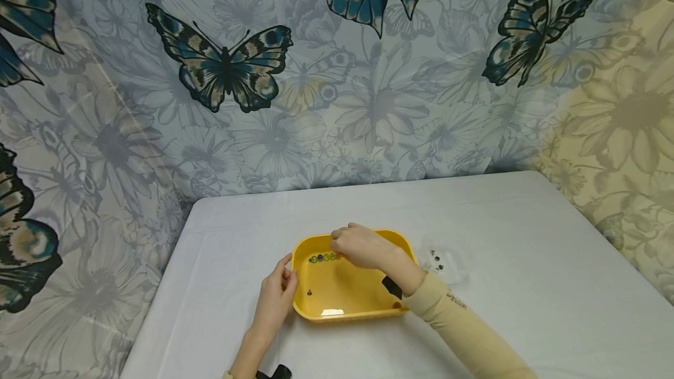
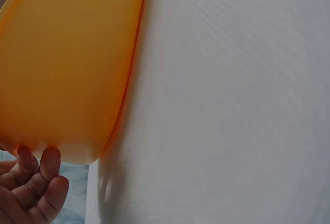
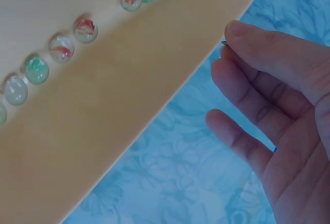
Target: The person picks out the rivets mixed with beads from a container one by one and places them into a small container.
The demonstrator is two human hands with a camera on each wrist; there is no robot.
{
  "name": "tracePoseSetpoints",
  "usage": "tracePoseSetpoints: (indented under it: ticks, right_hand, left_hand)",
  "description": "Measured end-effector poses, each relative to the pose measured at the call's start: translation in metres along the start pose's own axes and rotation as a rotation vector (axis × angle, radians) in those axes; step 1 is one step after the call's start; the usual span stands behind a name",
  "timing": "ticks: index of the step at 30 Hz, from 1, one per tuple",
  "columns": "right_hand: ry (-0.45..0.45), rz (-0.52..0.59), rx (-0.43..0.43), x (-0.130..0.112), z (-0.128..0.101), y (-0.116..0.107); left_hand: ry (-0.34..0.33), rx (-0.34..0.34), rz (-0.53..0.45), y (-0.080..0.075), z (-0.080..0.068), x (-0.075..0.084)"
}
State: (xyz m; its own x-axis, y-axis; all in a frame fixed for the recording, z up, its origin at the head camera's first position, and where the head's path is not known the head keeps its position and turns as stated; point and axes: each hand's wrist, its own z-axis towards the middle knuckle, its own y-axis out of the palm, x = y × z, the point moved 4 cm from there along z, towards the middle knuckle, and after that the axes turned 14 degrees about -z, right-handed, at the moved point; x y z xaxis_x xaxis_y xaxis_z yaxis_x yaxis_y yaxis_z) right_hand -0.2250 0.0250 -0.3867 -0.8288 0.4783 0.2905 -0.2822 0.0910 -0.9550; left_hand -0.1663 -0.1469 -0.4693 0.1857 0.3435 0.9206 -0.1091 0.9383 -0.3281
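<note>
A yellow tray point(image 1: 342, 291) stands on the table, with a row of glass marbles point(image 3: 61, 48) along its far side. At its left end, my left hand point(image 1: 275, 297) holds the rim; in the left wrist view its bent fingers point(image 2: 50, 163) touch the tray's outer wall. My right hand point(image 1: 363, 247) is over the far rim and hides part of the row. Between its thumb and index finger it pinches a tiny dark object point(image 3: 224, 43), mostly hidden, its kind unclear. A small brown piece point(image 1: 309, 293) lies in the tray's left part, and a reddish-brown round piece point(image 1: 396, 305) near its front right corner.
Right of the tray lies a clear plastic bag or container point(image 1: 454, 268) with several small dark pieces point(image 1: 437, 259). A white cloth point(image 1: 526, 285) covers the table. Butterfly-patterned fabric point(image 1: 368, 110) hangs behind the table's back edge.
</note>
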Motion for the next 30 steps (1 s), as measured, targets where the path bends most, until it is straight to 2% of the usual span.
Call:
tracePoseSetpoints:
  ticks: [6, 17, 23, 30]
  right_hand:
    - [0.025, 0.014, 0.031, 0.007, -0.008, -0.002]
    - [0.058, 0.04, 0.051, 0.015, -0.019, -0.004]
    - [0.081, 0.037, 0.101, 0.021, -0.026, -0.009]
    - [0.121, 0.054, 0.103, 0.03, -0.037, -0.011]
  left_hand:
    - [0.014, 0.015, 0.003, 0.0, 0.0, 0.0]
    - [-0.021, 0.003, 0.006, 0.001, 0.0, 0.0]
    - [-0.007, 0.009, 0.001, 0.001, 0.0, 0.0]
    - [0.015, -0.004, 0.001, 0.001, 0.001, -0.001]
